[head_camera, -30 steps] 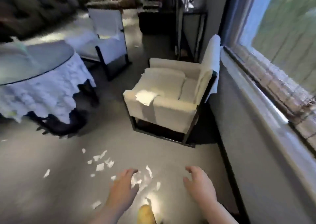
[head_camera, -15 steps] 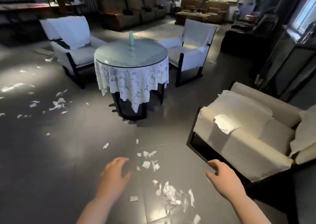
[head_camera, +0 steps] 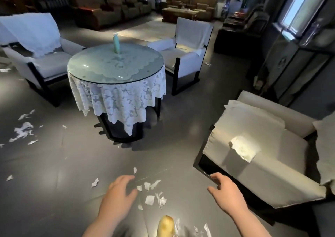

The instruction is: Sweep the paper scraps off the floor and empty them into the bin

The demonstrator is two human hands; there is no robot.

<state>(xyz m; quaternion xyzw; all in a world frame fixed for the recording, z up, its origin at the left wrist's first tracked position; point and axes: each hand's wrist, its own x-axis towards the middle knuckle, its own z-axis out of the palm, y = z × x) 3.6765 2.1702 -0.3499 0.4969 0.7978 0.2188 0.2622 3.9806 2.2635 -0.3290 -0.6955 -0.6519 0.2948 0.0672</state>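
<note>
White paper scraps lie scattered on the dark grey floor just ahead of me, between my two hands. More torn paper lies in a cluster far to the left. My left hand hovers palm down over the floor, fingers loosely spread and holding nothing. My right hand is held out the same way, empty, near the front corner of a cream armchair. No broom, dustpan or bin is visible.
A round glass-topped table with a lace cloth stands ahead, a pale vase on it. White armchairs sit left and behind. A yellowish rounded object shows at the bottom edge. Brown sofas fill the far room.
The view has swung left from the window and armchair to the table and open floor. Both hands stay out in front, empty, with little change in pose.
</note>
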